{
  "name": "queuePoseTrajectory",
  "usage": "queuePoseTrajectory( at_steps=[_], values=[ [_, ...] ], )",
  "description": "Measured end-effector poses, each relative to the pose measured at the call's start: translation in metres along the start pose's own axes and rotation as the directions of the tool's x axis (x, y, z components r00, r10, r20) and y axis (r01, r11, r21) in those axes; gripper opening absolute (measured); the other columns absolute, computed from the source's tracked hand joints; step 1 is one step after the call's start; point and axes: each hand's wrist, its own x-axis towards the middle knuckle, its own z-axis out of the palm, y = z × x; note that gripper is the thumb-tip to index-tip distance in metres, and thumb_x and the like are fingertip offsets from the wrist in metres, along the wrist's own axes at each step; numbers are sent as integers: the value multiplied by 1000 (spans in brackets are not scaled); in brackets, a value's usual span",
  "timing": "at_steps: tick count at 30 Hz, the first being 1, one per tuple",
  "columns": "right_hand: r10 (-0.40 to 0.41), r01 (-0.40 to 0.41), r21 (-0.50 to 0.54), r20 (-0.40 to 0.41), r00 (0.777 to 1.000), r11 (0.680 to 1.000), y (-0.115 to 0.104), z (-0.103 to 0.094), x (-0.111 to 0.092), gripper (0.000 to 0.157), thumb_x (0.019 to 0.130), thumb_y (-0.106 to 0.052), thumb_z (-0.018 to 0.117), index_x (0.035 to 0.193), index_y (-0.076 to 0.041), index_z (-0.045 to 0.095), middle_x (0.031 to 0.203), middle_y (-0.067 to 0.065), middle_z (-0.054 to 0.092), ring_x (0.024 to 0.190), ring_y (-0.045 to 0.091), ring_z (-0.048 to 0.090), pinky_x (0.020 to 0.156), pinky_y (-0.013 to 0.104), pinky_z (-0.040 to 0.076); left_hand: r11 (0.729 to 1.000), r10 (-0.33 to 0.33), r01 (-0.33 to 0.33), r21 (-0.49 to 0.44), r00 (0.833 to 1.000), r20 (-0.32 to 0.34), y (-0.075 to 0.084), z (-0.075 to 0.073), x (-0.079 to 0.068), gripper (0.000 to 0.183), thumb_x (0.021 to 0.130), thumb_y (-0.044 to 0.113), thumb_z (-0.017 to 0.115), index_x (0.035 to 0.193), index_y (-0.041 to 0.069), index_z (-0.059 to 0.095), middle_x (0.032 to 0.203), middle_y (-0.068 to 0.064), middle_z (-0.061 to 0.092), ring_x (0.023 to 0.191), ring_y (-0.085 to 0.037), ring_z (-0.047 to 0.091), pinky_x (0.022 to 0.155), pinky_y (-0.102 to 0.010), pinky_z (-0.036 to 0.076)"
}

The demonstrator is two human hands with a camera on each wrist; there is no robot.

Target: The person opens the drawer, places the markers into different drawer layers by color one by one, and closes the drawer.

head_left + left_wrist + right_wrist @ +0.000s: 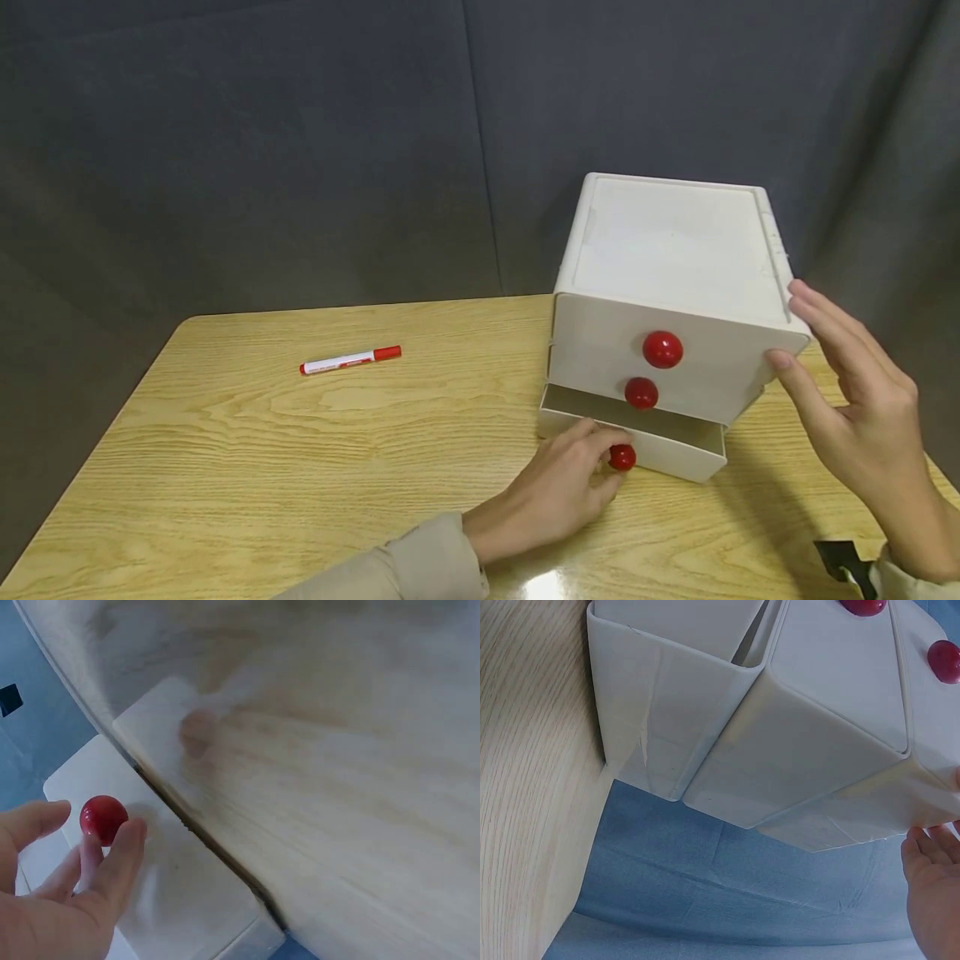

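Observation:
A small white drawer cabinet (pixel 675 250) with red ball knobs stands on the right of the table. Its bottom drawer (pixel 675 454) is pulled partway out, and what shows of the inside is bare. My left hand (pixel 562 479) has thumb and fingers around this drawer's red knob (pixel 622 457); in the left wrist view a small gap shows between thumb and knob (pixel 103 819). At the cabinet's upper right front corner rests my right hand (pixel 862 400), thumb against the front and fairly straight fingers along the side. The right wrist view shows those fingers (pixel 934 847) at the cabinet's side.
A red-capped white marker (pixel 350 360) lies on the wooden table (pixel 300 467), left of the cabinet. Behind the table hangs a dark grey curtain (pixel 300 150). The two upper drawers, with red knobs (pixel 663 349), are closed. A black strap piece (pixel 840 557) shows near the right sleeve.

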Motion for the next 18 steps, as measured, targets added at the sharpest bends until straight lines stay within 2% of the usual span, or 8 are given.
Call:
queuePoseTrajectory(
  at_steps=[3, 7, 9, 13, 16, 18],
  values=[
    [1, -1, -4, 3, 1000, 1000, 0, 0, 0, 46, 95, -16, 67, 124, 19, 58, 137, 28, 56, 133, 19, 55, 111, 21, 41, 997, -36, 36, -66, 999, 7, -2, 1, 1, 34, 91, 11, 70, 124, 16, 66, 106, 6, 70, 88, 2, 60, 73, -6, 47],
    [-4, 4, 3, 2, 1000, 1000, 1, 0, -1, 46, 95, -15, 67, 124, 19, 57, 137, 29, 56, 133, 20, 55, 111, 21, 41, 987, -54, 59, -148, 998, 41, -7, 1, 2, 34, 91, 8, 68, 123, 20, 67, 113, 7, 73, 93, 3, 65, 77, -8, 50],
    [-6, 6, 5, 2, 1000, 1000, 1, 0, -1, 46, 95, -16, 66, 124, 19, 57, 137, 29, 56, 133, 20, 55, 111, 21, 41, 985, -56, 64, -162, 997, 54, -10, 1, 3, 36, 91, 9, 67, 125, 22, 67, 118, 6, 72, 84, 5, 63, 74, -8, 49],
    [-14, 14, 6, -2, 1000, 1000, 1, 0, -1, 45, 95, -16, 66, 123, 19, 58, 137, 29, 56, 133, 21, 55, 111, 22, 41, 986, -41, 51, -157, 997, 64, -13, 0, 5, 36, 93, 11, 68, 127, 23, 67, 124, 6, 70, 83, 6, 61, 77, -7, 50],
    [-13, 13, 2, 1, 1000, 1000, 1, 0, -1, 46, 95, -16, 66, 123, 19, 57, 137, 29, 56, 133, 21, 55, 111, 22, 41, 984, -32, 44, -170, 997, 71, -15, 0, 7, 34, 94, 11, 67, 126, 22, 67, 123, 5, 71, 93, 4, 65, 82, -8, 50],
    [-10, 10, 0, 4, 1000, 1000, 1, 0, -1, 46, 96, -16, 66, 124, 19, 57, 137, 29, 56, 133, 20, 55, 111, 22, 41, 984, -32, 45, -173, 997, 77, -15, 0, 8, 33, 94, 11, 66, 125, 21, 68, 120, 5, 72, 92, 4, 65, 81, -8, 50]
  ],
)
